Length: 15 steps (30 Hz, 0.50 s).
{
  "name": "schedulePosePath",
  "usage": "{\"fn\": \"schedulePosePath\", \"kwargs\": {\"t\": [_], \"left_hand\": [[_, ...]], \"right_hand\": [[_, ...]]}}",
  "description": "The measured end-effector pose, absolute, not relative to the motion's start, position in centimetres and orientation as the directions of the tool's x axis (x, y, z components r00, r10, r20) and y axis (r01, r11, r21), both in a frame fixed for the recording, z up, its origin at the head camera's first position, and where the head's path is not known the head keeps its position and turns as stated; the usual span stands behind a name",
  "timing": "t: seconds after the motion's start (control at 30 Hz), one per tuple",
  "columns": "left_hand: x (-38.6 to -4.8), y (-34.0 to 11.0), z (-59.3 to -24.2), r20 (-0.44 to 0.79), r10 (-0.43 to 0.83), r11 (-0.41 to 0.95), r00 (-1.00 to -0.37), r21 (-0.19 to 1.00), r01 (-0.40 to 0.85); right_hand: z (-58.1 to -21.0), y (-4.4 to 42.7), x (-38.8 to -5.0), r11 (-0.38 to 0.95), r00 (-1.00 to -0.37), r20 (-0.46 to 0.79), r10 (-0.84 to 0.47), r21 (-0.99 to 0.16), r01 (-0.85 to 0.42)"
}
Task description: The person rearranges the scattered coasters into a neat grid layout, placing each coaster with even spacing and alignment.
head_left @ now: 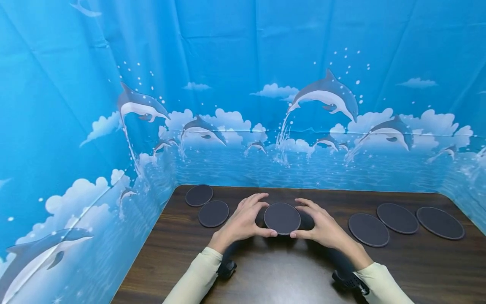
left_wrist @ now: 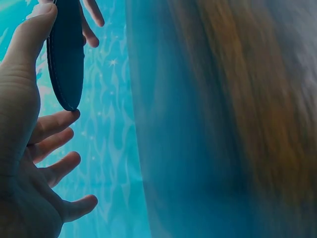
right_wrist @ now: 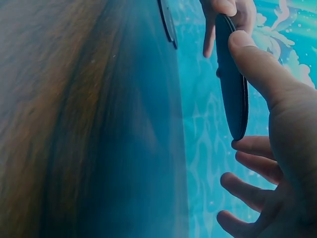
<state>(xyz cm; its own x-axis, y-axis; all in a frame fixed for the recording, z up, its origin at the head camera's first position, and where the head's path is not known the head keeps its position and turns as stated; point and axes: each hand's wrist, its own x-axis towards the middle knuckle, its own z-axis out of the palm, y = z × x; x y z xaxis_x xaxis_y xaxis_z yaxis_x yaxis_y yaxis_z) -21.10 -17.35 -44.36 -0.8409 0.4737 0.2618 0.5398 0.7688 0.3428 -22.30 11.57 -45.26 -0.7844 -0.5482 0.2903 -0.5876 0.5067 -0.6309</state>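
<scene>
Both hands hold one round dark disc between them above the wooden table. At its left side my left hand pinches the edge with thumb and index finger, the other fingers spread. My right hand grips the opposite edge the same way. Seen edge-on in the left wrist view, the disc lies between the left thumb and index fingertip. In the right wrist view the disc stands between the right thumb and index fingertip.
On the dark wooden table, two discs lie at the left, one at the back and one nearer. Three more lie at the right. A blue dolphin-print curtain stands behind and at the left.
</scene>
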Motion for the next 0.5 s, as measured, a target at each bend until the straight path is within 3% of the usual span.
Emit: {"fn": "schedulePosePath", "kwargs": {"t": [0.5], "left_hand": [[-20.8, -14.8, -44.6, 0.246, 0.528, 0.754, -0.813, 0.303, 0.582]], "right_hand": [[-45.6, 14.4, -20.4, 0.523, -0.800, 0.278, -0.531, -0.635, -0.568]]}}
